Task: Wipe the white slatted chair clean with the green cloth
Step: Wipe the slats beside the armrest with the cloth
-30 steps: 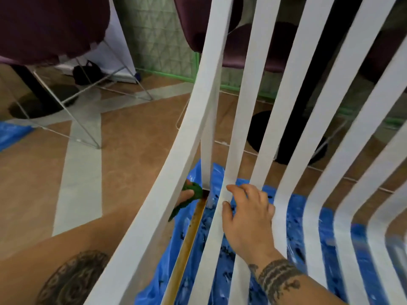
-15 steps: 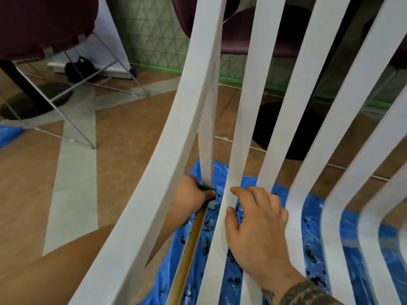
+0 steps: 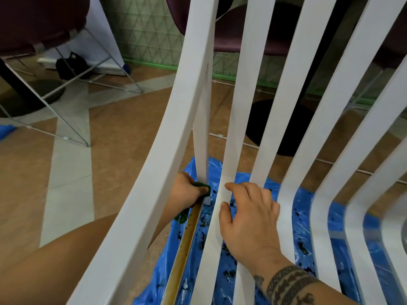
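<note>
The left hand point(image 3: 186, 193), low in the middle of the frame, is clenched round the green cloth point(image 3: 201, 185) and presses it against the foot of a thin upright post point(image 3: 201, 139) of the white slatted chair point(image 3: 167, 150); more of the cloth hangs below the wrist. Just to its right, the right hand point(image 3: 248, 219) rests released on two slats, fingers loosely bent, thumb against a slat's edge. A brown-stained rail point(image 3: 187, 243) runs down from the cloth towards the bottom edge. Under the chair lies a blue plastic sheet point(image 3: 301, 201) speckled with dark bits, spread on the tan floor point(image 3: 123, 133). A purple chair point(image 3: 39, 20) on wire legs stands at upper left.
</note>
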`<state>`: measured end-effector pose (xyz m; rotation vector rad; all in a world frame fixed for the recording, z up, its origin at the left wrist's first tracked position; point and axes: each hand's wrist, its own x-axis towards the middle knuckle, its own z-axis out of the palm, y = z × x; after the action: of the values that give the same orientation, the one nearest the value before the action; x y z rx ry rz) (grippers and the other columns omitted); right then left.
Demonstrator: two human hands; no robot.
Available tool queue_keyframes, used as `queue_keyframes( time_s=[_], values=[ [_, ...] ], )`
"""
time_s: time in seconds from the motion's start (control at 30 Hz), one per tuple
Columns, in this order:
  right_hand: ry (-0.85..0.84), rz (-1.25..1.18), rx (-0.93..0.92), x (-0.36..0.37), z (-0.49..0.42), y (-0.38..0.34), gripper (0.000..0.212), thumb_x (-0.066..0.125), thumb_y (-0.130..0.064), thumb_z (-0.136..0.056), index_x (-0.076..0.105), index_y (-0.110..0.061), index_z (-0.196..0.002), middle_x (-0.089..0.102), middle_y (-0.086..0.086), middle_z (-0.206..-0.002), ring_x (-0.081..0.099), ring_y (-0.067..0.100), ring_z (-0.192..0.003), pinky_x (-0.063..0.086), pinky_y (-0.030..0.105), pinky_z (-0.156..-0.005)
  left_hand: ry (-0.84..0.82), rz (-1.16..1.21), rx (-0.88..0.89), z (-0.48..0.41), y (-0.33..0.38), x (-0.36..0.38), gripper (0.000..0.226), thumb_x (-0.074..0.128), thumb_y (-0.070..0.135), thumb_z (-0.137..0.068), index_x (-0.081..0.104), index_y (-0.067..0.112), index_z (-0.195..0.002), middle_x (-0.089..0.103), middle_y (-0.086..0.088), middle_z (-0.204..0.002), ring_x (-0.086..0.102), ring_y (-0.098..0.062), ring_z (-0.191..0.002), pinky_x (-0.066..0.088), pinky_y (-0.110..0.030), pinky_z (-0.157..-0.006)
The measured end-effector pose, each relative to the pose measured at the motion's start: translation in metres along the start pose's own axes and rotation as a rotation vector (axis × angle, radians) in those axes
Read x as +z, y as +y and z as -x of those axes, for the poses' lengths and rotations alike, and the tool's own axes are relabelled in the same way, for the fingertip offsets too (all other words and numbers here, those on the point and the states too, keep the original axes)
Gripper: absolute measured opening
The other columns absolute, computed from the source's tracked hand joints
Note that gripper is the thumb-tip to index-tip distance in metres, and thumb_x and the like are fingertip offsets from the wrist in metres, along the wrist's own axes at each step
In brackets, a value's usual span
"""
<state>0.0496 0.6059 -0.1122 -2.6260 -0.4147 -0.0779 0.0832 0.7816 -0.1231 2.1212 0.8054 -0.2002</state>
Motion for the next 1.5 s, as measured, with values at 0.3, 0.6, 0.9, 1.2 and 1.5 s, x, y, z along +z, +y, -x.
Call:
queue_keyframes(
  time_s=[0.3,0.6,0.9,1.2,1.5],
  values=[
    [-0.005,-0.011,-0.003,-0.001,-0.002,-0.001,0.043,0.036,-0.048,-0.09,0.052,-0.039,-0.129,0.048,-0.019,-0.116,0.037,0.011,-0.117,0.028,0.031,-0.094,-0.034,0.137,-0.199,0.005,-0.001,-0.009,0.027,0.083,0.027,-0.082,0.068,0.005,-0.085,0.069,-0.011,-0.077,0.065,-0.018,-0.061,0.054,-0.027,-0.053],
    [-0.021,-0.045,-0.008,-0.003,-0.002,0.0,0.036,0.049,-0.043,-0.094,0.052,-0.038,-0.129,0.048,-0.019,-0.118,0.036,0.011,-0.121,0.03,0.034,-0.1,-0.115,0.088,-0.118,-0.004,0.009,-0.034,0.025,0.077,0.027,-0.089,0.069,0.004,-0.088,0.076,-0.017,-0.085,0.075,-0.03,-0.08,0.063,-0.041,-0.077],
    [0.022,-0.026,-0.012,0.001,-0.002,0.001,0.036,0.05,-0.042,-0.091,0.054,-0.035,-0.126,0.051,-0.015,-0.118,0.038,0.014,-0.119,0.033,0.036,-0.097,-0.011,-0.191,0.001,-0.001,-0.004,0.002,0.033,0.078,0.044,-0.083,0.066,0.013,-0.081,0.071,-0.008,-0.077,0.068,-0.018,-0.067,0.061,-0.037,-0.067],
    [0.021,-0.022,-0.007,0.0,-0.001,0.0,0.036,0.052,-0.041,-0.091,0.055,-0.034,-0.126,0.051,-0.014,-0.118,0.039,0.015,-0.119,0.035,0.038,-0.097,-0.091,-0.261,-0.082,0.014,-0.009,-0.006,0.037,0.085,0.039,-0.075,0.067,0.008,-0.083,0.068,-0.009,-0.082,0.066,-0.021,-0.073,0.054,-0.032,-0.065],
    [0.007,-0.046,-0.01,-0.001,-0.002,0.001,0.035,0.052,-0.041,-0.092,0.054,-0.035,-0.127,0.05,-0.015,-0.118,0.037,0.013,-0.119,0.031,0.036,-0.099,-0.105,-0.183,0.053,0.023,-0.002,-0.033,0.021,0.071,0.029,-0.094,0.064,0.009,-0.091,0.067,-0.004,-0.08,0.064,-0.014,-0.067,0.05,-0.021,-0.054]
  ],
)
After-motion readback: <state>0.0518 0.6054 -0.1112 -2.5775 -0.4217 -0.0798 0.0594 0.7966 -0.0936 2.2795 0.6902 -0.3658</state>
